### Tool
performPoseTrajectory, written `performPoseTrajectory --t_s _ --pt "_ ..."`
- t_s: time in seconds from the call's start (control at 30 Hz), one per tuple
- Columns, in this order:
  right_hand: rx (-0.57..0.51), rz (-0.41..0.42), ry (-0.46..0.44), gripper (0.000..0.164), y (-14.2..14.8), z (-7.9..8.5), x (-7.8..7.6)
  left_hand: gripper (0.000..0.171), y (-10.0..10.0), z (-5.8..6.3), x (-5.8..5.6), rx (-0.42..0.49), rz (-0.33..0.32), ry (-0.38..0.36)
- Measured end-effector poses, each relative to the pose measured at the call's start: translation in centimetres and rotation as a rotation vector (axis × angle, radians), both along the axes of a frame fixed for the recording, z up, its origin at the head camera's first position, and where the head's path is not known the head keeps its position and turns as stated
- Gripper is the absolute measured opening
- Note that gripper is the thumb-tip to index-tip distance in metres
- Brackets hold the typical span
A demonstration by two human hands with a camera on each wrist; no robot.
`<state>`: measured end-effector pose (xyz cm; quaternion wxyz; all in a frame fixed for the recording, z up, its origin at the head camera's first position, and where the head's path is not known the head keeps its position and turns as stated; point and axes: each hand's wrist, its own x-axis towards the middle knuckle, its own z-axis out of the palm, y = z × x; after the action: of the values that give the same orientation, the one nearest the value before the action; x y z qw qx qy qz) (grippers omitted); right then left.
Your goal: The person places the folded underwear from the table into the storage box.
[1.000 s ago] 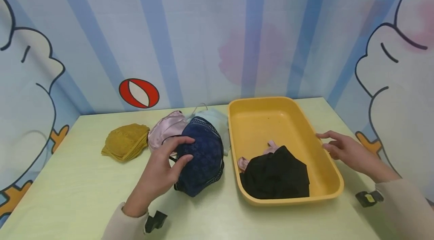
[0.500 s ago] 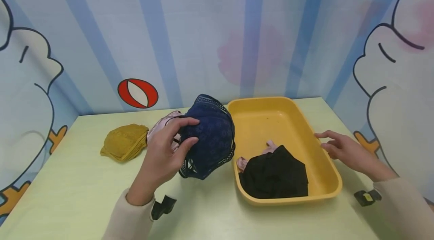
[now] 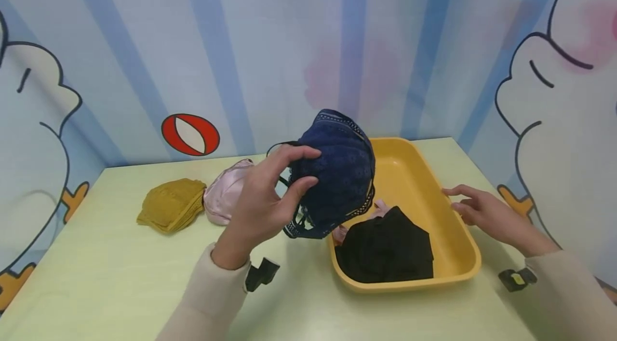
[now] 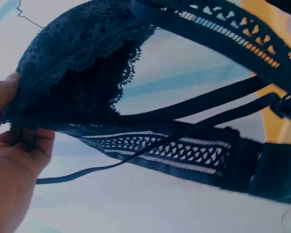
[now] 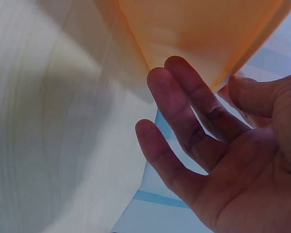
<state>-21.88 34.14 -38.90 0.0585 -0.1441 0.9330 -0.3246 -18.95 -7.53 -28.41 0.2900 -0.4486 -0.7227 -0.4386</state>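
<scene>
A navy lace bra (image 3: 339,169) hangs from my left hand (image 3: 265,202), which pinches it between thumb and fingers. It is raised over the left side of the yellow tray (image 3: 414,180). In the left wrist view, the dark straps and openwork band of the bra (image 4: 82,53) trail away from the grip. My right hand (image 3: 496,218) touches the tray's right rim with relaxed fingers; seen from the right wrist, those fingers (image 5: 172,94) lie along the tray's outer wall. Inside the tray are a black garment (image 3: 388,250) and pieces of pink fabric (image 3: 381,208).
To the left on the pale yellow table (image 3: 120,277) lie a folded mustard bra (image 3: 171,204) and a shiny pink bra (image 3: 224,196), side by side. A printed fabric wall (image 3: 289,36) rises behind the table.
My left hand has lifted the navy bra off the table and carried it rightward to the tray. The pale mint garment behind it is now hidden. My right hand stays at the rim.
</scene>
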Motion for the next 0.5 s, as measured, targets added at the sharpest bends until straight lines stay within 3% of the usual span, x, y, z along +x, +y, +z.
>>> performPoseTrajectory --t_s 0.23,0.5 --pt "0.004 -0.023 -0.007 0.044 -0.1 0.0 0.0 0.036 3.8 0.7 -0.4 0.013 -0.141 0.07" --pt "0.022 -0.034 -0.041 0.046 -0.2 0.0 -0.5 0.03 7.9 -0.2 -0.2 -0.048 -0.236 0.073"
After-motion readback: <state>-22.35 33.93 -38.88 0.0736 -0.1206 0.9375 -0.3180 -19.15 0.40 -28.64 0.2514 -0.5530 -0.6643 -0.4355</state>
